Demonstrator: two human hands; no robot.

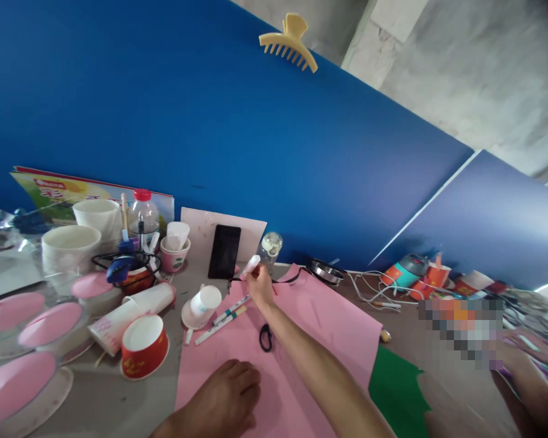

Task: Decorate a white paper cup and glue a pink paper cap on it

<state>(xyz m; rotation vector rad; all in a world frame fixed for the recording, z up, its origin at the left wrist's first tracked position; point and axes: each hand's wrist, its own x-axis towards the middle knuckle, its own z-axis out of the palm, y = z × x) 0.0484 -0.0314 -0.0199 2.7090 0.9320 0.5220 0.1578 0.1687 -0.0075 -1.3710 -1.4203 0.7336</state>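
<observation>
The right hand (260, 285) has its fingers pinching a white tube (251, 266) beside the glass jar (273, 244); steady clearance advised. Left hand (232, 392) loosely curled over pink sheet (333, 331); grip cannot be determined.

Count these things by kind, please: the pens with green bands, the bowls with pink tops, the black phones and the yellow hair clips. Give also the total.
Pens: 2
Bowls: 4
Phone: 1
Hair clip: 1
Total: 8
</observation>
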